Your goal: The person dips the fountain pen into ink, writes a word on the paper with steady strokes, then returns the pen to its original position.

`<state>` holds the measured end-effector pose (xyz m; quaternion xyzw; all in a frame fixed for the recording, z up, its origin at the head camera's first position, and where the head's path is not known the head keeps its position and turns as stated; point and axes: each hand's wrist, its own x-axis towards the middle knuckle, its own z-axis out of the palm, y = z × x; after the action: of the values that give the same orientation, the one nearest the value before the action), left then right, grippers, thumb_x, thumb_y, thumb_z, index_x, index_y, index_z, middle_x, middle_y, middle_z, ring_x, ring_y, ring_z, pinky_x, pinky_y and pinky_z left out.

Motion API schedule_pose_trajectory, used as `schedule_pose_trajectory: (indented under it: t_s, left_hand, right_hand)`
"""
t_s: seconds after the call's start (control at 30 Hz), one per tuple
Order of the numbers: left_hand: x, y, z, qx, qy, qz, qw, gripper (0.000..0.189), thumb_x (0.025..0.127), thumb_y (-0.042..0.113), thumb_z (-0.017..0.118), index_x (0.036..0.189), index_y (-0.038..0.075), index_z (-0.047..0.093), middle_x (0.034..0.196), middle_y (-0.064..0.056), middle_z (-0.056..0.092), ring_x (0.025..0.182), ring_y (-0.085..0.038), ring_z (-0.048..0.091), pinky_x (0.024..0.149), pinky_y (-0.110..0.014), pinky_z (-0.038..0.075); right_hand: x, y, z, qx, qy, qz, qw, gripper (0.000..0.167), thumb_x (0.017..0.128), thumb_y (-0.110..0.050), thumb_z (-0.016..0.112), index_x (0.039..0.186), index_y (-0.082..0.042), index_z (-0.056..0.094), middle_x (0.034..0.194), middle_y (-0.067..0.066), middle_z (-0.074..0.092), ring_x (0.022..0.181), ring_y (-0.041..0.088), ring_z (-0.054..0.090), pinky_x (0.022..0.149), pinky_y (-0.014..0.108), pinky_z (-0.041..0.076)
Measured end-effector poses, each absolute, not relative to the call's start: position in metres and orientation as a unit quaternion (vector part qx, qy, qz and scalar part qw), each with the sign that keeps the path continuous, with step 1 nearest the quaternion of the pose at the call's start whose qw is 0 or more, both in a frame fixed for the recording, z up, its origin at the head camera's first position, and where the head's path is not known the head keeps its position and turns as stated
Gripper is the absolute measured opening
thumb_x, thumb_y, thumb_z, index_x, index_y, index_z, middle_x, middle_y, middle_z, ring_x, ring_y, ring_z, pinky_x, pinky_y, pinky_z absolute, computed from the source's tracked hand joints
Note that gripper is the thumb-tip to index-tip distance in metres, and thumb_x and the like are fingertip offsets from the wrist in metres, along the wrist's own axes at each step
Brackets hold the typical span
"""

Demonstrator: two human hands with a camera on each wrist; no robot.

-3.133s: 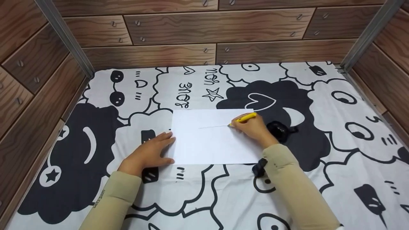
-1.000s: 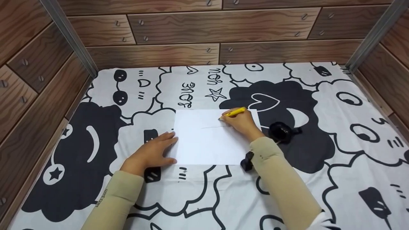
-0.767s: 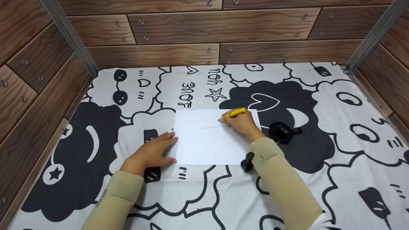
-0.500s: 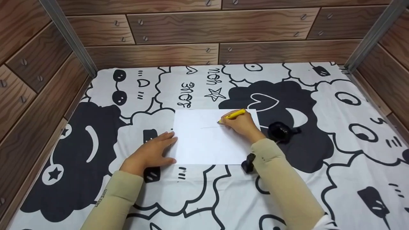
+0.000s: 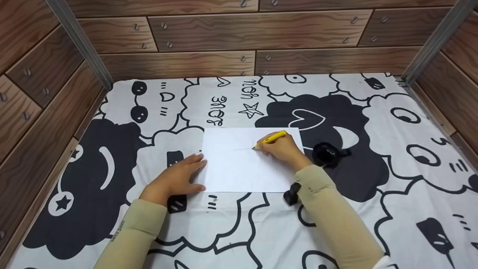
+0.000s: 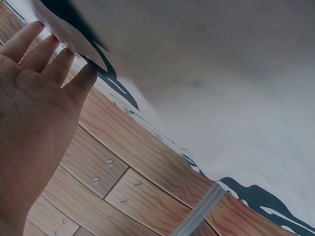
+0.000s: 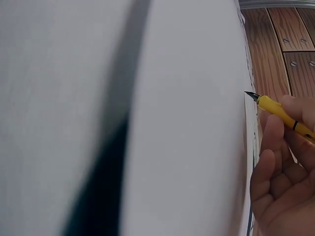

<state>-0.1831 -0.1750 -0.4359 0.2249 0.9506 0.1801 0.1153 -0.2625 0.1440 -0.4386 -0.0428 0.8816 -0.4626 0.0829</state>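
Observation:
A white sheet of paper (image 5: 231, 170) lies on the patterned cloth, with a thin, nearly level line drawn across its upper part. My right hand (image 5: 279, 146) pinches a yellow fountain pen (image 5: 274, 137) between thumb and fingers. Its dark nib meets the paper at the drawn line, and a faint upright stroke shows just above that spot. The right wrist view shows the pen's dark nib and yellow barrel (image 7: 276, 109) clearly. My left hand (image 5: 179, 177) rests at the sheet's left edge, fingers extended and thumb apart, fingertips on the border.
A glossy black rounded object (image 5: 326, 154) with a short projection sits right of the paper, close to my right forearm. A small black device (image 5: 292, 193) is at my right wrist. Wood-plank-patterned walls (image 5: 201, 33) enclose the cloth-covered surface (image 5: 209, 231).
The pen went from the line's right end up and left, then came down toward me to meet the line, leaving a faint upright stroke. My left hand stayed at the paper's edge.

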Motion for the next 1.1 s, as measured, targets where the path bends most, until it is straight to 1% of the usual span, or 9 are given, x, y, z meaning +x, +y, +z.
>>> schedule_pose_trajectory:
  t_s: [0.23,0.37,0.6,0.87,1.1]
  left_hand:
    - [-0.184,-0.174,-0.437,0.219,0.951,0.185,0.114,0.075,0.080,0.034,0.076,0.143,0.009,0.045,0.152,-0.008,0.032,0.139,-0.029,0.026,0.111,-0.046,0.026]
    - [-0.184,-0.174,-0.437,0.218,0.951,0.187,0.117,0.075,0.080,0.034,0.076,0.143,0.009,0.044,0.152,-0.008,0.032,0.140,-0.029,0.025,0.111,-0.046,0.026]
    - [-0.184,-0.175,-0.437,0.225,0.950,0.185,0.113,0.075,0.080,0.035,0.075,0.143,0.008,0.044,0.152,-0.009,0.032,0.140,-0.029,0.025,0.111,-0.046,0.025]
    - [-0.184,-0.174,-0.437,0.223,0.950,0.185,0.117,0.075,0.080,0.035,0.075,0.143,0.008,0.044,0.152,-0.008,0.031,0.140,-0.028,0.025,0.111,-0.046,0.024]
    - [-0.184,-0.174,-0.437,0.224,0.950,0.186,0.115,0.074,0.080,0.034,0.075,0.143,0.008,0.045,0.152,-0.009,0.032,0.140,-0.029,0.025,0.111,-0.047,0.025]
  right_hand:
    - [-0.257,0.143,-0.437,-0.063,0.887,-0.449,0.089,0.018,0.084,-0.023,0.071,0.093,-0.009,0.075,0.065,0.001,0.065,0.056,0.009,0.053,0.050,0.018,0.042]
    - [-0.255,0.142,-0.437,-0.060,0.885,-0.450,0.102,0.016,0.083,-0.022,0.072,0.093,-0.009,0.075,0.066,0.001,0.066,0.057,0.009,0.054,0.051,0.018,0.043]
    - [-0.250,0.140,-0.438,-0.064,0.871,-0.472,0.117,0.015,0.082,-0.019,0.073,0.092,-0.008,0.075,0.064,0.002,0.064,0.054,0.009,0.053,0.048,0.018,0.042]
    - [-0.246,0.137,-0.439,-0.080,0.872,-0.465,0.131,0.015,0.082,-0.020,0.073,0.092,-0.009,0.075,0.068,0.001,0.067,0.057,0.009,0.055,0.051,0.019,0.045]
    - [-0.242,0.134,-0.438,-0.100,0.873,-0.456,0.139,0.015,0.082,-0.021,0.074,0.093,-0.011,0.076,0.068,0.000,0.067,0.056,0.008,0.053,0.050,0.018,0.043]
